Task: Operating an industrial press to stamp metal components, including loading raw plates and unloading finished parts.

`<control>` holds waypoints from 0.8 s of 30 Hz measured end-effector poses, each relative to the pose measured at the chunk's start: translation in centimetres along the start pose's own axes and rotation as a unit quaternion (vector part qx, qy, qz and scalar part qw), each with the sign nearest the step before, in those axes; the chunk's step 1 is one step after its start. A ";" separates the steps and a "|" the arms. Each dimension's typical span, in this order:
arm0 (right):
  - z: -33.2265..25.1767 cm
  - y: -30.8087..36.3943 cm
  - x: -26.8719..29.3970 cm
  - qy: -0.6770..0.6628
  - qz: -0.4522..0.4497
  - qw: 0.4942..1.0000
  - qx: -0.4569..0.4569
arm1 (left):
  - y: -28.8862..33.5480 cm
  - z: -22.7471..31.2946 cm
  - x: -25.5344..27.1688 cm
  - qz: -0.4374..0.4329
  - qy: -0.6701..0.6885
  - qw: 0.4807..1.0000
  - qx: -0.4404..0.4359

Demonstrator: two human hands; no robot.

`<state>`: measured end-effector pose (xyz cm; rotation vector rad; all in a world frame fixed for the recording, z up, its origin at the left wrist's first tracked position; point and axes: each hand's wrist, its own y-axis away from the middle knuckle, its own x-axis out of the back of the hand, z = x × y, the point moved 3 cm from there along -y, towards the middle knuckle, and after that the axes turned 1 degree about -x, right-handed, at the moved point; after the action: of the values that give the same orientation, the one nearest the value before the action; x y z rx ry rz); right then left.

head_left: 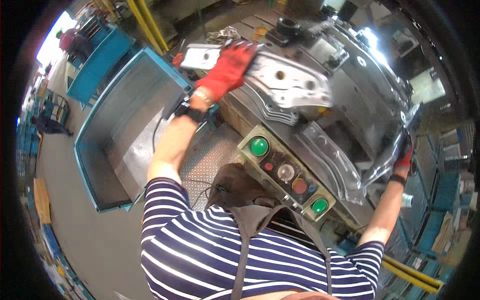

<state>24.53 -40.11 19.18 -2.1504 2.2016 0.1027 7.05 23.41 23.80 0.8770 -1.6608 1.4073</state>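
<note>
My left hand (227, 69), in a red glove with dark fingertips, is closed on a stamped metal panel (295, 82) with round holes. The panel is tilted above a stack of similar pressed panels (274, 111) on the machine bed's near edge. Far to the right, my right hand (406, 154), also red-gloved, grips the outer side of a long, shiny stamped metal part (387, 161). That part partly hides its fingers. Between the hands lies a dark die surface (357, 90) with another formed metal strip (332, 157) along its near side.
A control box (285, 172) with green and red buttons stands before my body. To the left is a large blue-rimmed metal bin (82, 155). Yellow posts (147, 25) rise behind it. Other people (50, 122) are in the left background. A cable hangs beside the bin.
</note>
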 end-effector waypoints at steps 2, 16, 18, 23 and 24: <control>0.1 0.2 0.0 -0.126 0.012 0.992 -0.019 | 3.5 -2.0 -2.5 -0.072 -0.003 0.995 0.072; -3.2 2.9 -3.3 0.320 0.127 0.938 0.041 | 1.8 -4.0 -21.0 -0.042 0.171 0.984 0.032; -4.0 4.1 -3.1 0.513 0.144 0.844 0.054 | 1.7 -4.0 -21.0 -0.010 0.174 0.984 0.040; -6.2 7.7 -5.7 0.715 0.141 0.684 -0.001 | 1.7 -3.8 -20.6 -0.090 0.190 0.978 0.012; -6.8 8.4 -7.5 0.718 0.102 0.681 0.098 | 1.9 -3.8 -20.5 -0.100 0.176 0.979 0.006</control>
<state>16.31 -33.08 26.62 -1.8854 2.5989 -2.4266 15.32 27.86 5.13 0.7298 -1.2637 1.3437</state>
